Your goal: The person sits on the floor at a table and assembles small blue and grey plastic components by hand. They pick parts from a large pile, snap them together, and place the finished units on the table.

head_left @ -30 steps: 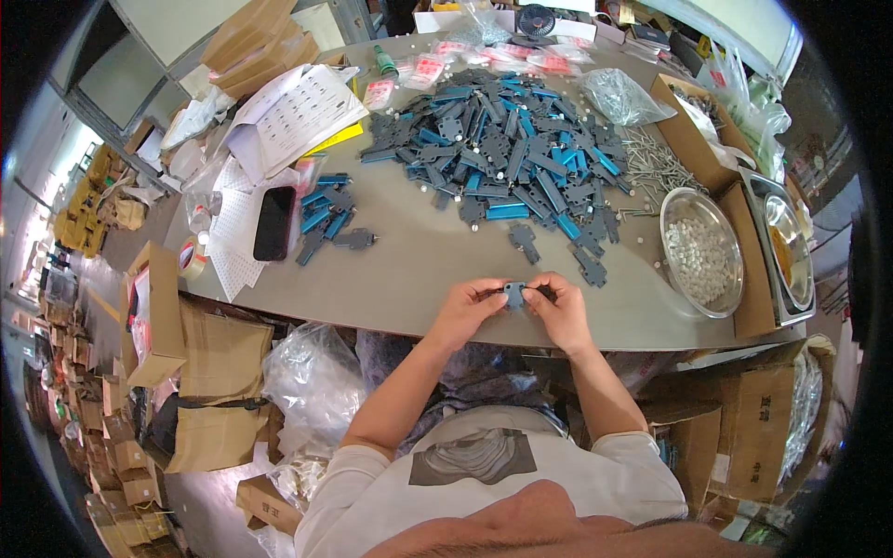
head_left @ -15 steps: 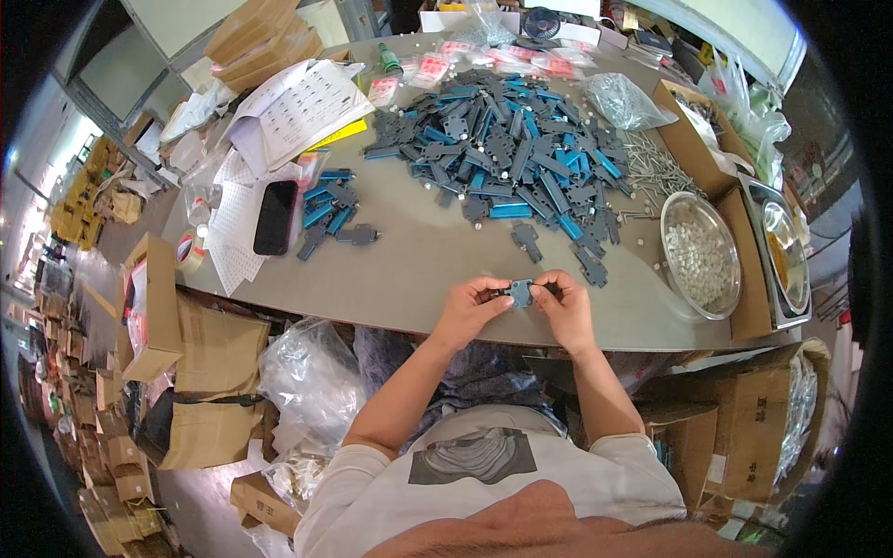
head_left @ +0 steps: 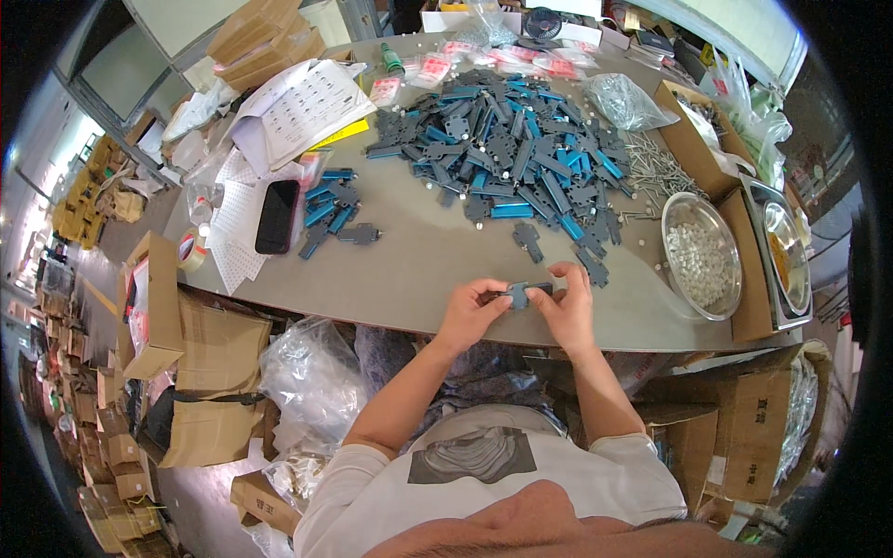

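Observation:
Close to the near edge of the table, a small grey plastic fitting with a flat plate (head_left: 517, 296) is held between my two hands. My left hand (head_left: 470, 313) pinches its left end between thumb and fingertips. On the other end, the thumb of my right hand (head_left: 569, 316) presses, with the index finger raised and curled; a dark narrow part of the fitting shows there. Just beyond lie two loose grey fittings (head_left: 527, 241). A big heap of grey and blue fittings (head_left: 507, 139) covers the table's middle, with small white round pieces scattered among them.
At right are a metal bowl of white pieces (head_left: 699, 251), a pile of screws (head_left: 656, 167) and cardboard boxes (head_left: 744, 270). Left of the heap lie a small group of fittings (head_left: 326, 209), a phone (head_left: 277, 218) and papers (head_left: 302, 112). Plastic bags (head_left: 628, 102) lie farther back.
My right index finger has lifted off the fitting and more of its dark right end shows. My left hand keeps its pinch, almost unmoved.

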`<action>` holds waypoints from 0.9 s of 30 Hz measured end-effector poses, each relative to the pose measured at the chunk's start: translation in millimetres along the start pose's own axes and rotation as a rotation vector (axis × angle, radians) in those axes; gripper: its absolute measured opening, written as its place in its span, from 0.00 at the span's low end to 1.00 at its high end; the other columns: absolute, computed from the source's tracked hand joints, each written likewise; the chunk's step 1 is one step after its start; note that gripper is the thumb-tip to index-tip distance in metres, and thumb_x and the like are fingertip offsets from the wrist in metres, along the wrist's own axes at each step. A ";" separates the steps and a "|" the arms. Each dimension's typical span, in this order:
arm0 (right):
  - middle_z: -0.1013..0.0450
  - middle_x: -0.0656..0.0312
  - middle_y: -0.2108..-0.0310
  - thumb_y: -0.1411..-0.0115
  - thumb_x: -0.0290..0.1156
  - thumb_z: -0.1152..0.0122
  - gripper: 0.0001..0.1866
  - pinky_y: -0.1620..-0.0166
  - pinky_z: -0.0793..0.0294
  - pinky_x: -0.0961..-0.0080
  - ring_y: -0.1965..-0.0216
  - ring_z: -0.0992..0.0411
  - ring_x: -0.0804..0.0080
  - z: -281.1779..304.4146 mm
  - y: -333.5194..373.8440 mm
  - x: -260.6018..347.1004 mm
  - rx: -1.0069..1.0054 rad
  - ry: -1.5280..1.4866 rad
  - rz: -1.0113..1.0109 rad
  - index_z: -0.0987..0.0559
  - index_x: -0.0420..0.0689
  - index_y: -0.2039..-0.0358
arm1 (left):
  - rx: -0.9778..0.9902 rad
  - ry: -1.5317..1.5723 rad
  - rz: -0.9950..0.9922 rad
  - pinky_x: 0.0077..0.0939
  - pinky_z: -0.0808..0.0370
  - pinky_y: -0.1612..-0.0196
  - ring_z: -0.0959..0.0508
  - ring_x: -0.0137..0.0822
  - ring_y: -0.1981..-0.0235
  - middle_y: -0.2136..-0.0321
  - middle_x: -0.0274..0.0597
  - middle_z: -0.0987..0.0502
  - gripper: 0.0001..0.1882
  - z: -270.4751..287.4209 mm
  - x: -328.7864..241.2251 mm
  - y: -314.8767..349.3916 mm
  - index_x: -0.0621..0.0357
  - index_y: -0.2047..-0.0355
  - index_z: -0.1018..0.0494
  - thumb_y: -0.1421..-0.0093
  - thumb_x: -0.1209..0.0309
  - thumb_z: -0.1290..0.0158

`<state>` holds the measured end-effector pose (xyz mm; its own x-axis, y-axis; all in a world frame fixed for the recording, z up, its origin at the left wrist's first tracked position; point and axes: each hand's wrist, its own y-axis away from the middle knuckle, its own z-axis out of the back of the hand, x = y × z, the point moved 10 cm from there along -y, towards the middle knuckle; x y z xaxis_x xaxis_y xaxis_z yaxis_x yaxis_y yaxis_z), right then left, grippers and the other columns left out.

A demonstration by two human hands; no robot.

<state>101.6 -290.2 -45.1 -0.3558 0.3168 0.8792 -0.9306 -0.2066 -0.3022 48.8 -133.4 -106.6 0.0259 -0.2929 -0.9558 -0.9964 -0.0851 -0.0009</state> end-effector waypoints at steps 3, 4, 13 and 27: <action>0.27 0.60 0.80 0.43 0.36 0.37 0.12 0.76 0.34 0.79 0.80 0.31 0.71 -3.6 -0.6 -20.3 0.207 0.077 -0.107 0.23 0.38 0.71 | -0.064 0.101 -0.014 0.19 0.27 0.61 0.25 0.24 0.65 0.65 0.36 0.23 0.12 0.9 -6.6 2.8 0.64 0.58 0.27 0.42 0.78 0.45; 0.27 0.60 0.81 0.42 0.37 0.38 0.14 0.76 0.35 0.78 0.80 0.31 0.73 -7.7 2.3 -30.4 0.289 0.014 -0.176 0.23 0.37 0.72 | -0.048 0.117 -0.001 0.20 0.26 0.61 0.25 0.25 0.66 0.65 0.37 0.23 0.12 0.3 -5.2 2.7 0.64 0.57 0.27 0.42 0.78 0.45; 0.36 0.62 0.86 0.40 0.37 0.41 0.15 0.75 0.37 0.75 0.80 0.36 0.77 -22.4 2.1 -26.6 0.389 -0.151 -0.148 0.24 0.37 0.74 | -0.030 0.202 0.049 0.25 0.25 0.62 0.24 0.28 0.67 0.65 0.38 0.23 0.13 13.9 8.1 3.7 0.63 0.58 0.27 0.44 0.75 0.43; 0.28 0.53 0.71 0.54 0.24 0.40 0.09 0.64 0.25 0.66 0.67 0.27 0.55 -40.1 -47.6 -4.2 0.171 0.834 0.445 0.29 0.41 0.70 | -0.837 -1.311 -0.595 0.40 0.36 0.45 0.31 0.51 0.50 0.55 0.51 0.28 0.15 160.2 -162.7 2.0 0.60 0.59 0.27 0.49 0.76 0.44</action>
<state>144.0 -244.5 -49.2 -0.6816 0.7197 0.1320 -0.6938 -0.5783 -0.4292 29.7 66.7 1.8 -0.1520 0.8734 -0.4626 -0.5457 -0.4644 -0.6975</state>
